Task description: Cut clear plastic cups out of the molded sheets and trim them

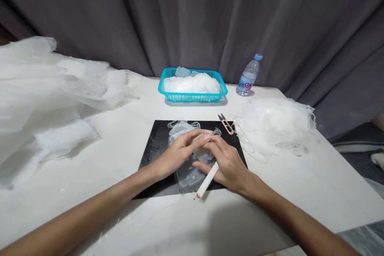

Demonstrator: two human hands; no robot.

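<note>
Both hands meet over a black mat [162, 148]. My left hand [186, 146] is closed on a clear plastic piece [204, 154], mostly covered by the fingers. Fingers of my right hand [229, 164] curl over the same piece from the other side. A white stick-like handle [208, 180] with a reddish end sticks out from under my right hand toward me; its other end is hidden. Below lie flat translucent plastic pieces [190, 178], and more cloudy plastic pieces [180, 129] with curled trimmings sit just beyond my left hand.
Pink-handled thread snips [226, 124] lie at the mat's far right corner. Behind stands a blue basket [195, 97] of white translucent pieces, with a water bottle [249, 76] to its right. Plastic scraps [276, 126] heap at right; large translucent sheets [60, 88] pile at left.
</note>
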